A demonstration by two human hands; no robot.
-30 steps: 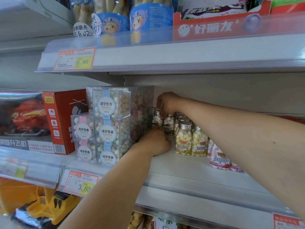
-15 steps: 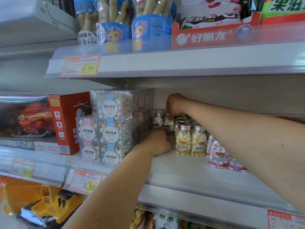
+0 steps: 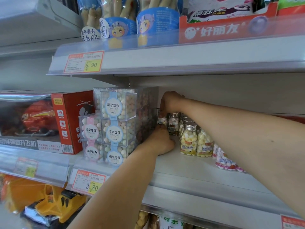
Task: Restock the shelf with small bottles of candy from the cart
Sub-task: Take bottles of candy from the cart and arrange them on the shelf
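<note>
since half a second ago the right hand (image 3: pixel 170 101) has slid a little to the left along the back of the shelf (image 3: pixel 189 169). it now covers the cap of the small bottle (image 3: pixel 162 120), which stood bare before. the left hand (image 3: pixel 160 142) has hardly shifted.

the right arm reaches in from the right, and its fingers (image 3: pixel 163 109) curl downward and pinch the top of the small bottle. that bottle stands upright deep on the shelf, just beside the stack of clear candy boxes (image 3: pixel 118 129) on its left, with a second bottle (image 3: pixel 173 124) close on its right.

the left hand rests low on the shelf board in front of the small bottle, its back toward the camera and its fingers curled in toward the bottle's base. whether they grip it i cannot tell, since the back of the hand hides them.

further right and nearer the front stand silver-capped bottles of yellow and white candy (image 3: pixel 189 141), upright and close together. pink-labelled bottles (image 3: pixel 225 161) sit beside them, partly behind the right forearm. left of the clear boxes is a red toy box (image 3: pixel 72 119). a price tag reading 3.80 (image 3: pixel 89 181) hangs on the shelf's front rail, and another reading 8.90 (image 3: pixel 84 61) hangs on the shelf above.
</note>
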